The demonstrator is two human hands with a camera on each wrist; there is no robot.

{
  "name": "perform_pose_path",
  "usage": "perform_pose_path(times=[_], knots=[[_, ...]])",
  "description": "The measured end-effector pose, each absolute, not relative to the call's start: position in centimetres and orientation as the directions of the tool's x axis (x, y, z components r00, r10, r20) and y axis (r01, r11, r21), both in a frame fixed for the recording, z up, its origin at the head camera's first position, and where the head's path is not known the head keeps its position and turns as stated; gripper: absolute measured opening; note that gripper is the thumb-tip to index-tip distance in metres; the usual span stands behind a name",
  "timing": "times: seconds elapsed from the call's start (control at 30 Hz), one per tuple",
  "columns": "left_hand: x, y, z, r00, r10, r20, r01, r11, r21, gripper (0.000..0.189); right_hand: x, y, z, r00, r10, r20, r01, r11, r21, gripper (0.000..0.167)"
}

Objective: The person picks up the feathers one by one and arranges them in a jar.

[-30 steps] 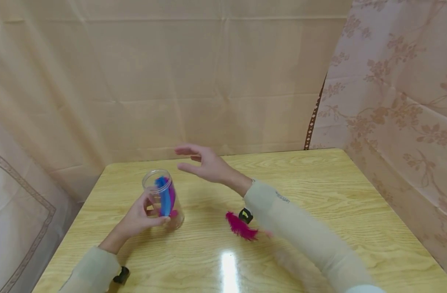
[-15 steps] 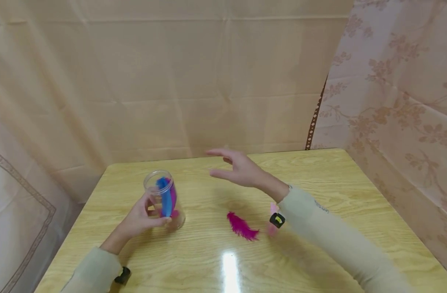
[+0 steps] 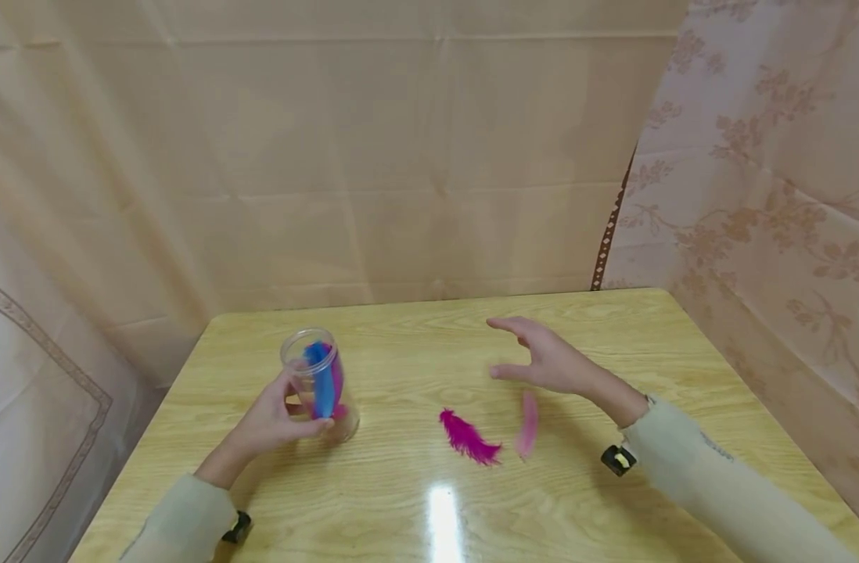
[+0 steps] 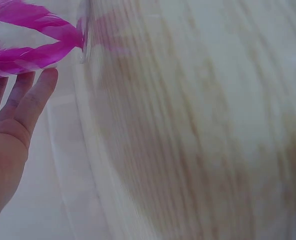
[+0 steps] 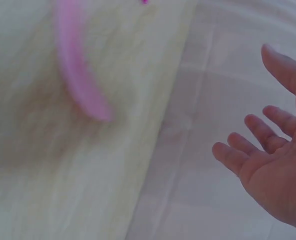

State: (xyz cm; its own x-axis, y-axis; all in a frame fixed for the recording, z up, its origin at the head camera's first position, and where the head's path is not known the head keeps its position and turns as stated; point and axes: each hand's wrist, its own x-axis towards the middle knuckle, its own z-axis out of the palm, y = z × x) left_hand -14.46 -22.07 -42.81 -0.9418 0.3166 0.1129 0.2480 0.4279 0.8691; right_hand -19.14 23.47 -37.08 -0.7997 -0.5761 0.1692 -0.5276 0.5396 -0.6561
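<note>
On the left of the table, my left hand (image 3: 271,418) grips a clear jar (image 3: 350,422) by its side, thumb in front and fingers behind. Inside the jar stand a blue feather (image 3: 323,389) and magenta feathers (image 4: 30,57); the jar has no lid on. My right hand (image 3: 545,360) is in the air at the right with thumb and fingers spread, holding nothing. Below it on the table lies a light pink feather (image 3: 527,426), seen also in the right wrist view. A magenta feather (image 3: 469,438) lies just left of the pink one.
The wood-grain table (image 3: 401,375) reaches back to a beige curtain (image 3: 401,156). A flower-patterned cloth (image 3: 774,195) hangs along the right side and a pale cloth (image 3: 35,422) along the left. Dark wrist devices (image 3: 618,460) sit at both sleeves.
My right hand has moved right, away from the jar, and its arm has uncovered the light pink feather. My left hand keeps its grip on the jar, in nearly the same place.
</note>
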Motion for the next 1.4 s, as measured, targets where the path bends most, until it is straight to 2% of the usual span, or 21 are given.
perform_pose_path(times=[0.1,0.33,0.43,0.6,0.77,1.0,1.4], knots=[[-14.6,-22.2,-43.1,-0.936,0.326,0.135,0.27,0.416,0.868,0.078,-18.4,24.4,-38.0,-0.77,-0.62,0.152,-0.567,0.555,-0.608,0.079],[-14.5,-22.4,-43.3,-0.929,0.33,0.164,0.298,0.411,0.861,0.08,-16.6,25.8,-39.6,-0.643,-0.766,0.012,-0.635,0.524,-0.568,0.077],[-14.6,-22.4,-43.4,-0.925,0.339,0.171,0.309,0.412,0.857,0.08,-15.5,25.9,-40.3,-0.617,-0.786,-0.038,-0.674,0.553,-0.489,0.079],[-14.7,-22.4,-43.5,-0.925,0.343,0.164,0.307,0.416,0.856,0.083,-13.9,26.0,-41.5,-0.659,-0.749,-0.076,-0.692,0.642,-0.33,0.093],[-14.7,-22.5,-43.6,-0.926,0.344,0.158,0.304,0.428,0.851,0.085,-12.9,26.0,-42.5,-0.7,-0.712,-0.057,-0.68,0.689,-0.252,0.097],[-14.7,-22.5,-43.7,-0.922,0.347,0.172,0.313,0.406,0.859,0.083,-13.1,26.3,-43.3,-0.719,-0.694,-0.025,-0.67,0.703,-0.236,0.083],[-14.8,-22.4,-43.7,-0.923,0.344,0.175,0.313,0.402,0.861,0.078,-13.4,26.1,-44.2,-0.673,-0.733,0.101,-0.733,0.642,-0.224,0.045]])
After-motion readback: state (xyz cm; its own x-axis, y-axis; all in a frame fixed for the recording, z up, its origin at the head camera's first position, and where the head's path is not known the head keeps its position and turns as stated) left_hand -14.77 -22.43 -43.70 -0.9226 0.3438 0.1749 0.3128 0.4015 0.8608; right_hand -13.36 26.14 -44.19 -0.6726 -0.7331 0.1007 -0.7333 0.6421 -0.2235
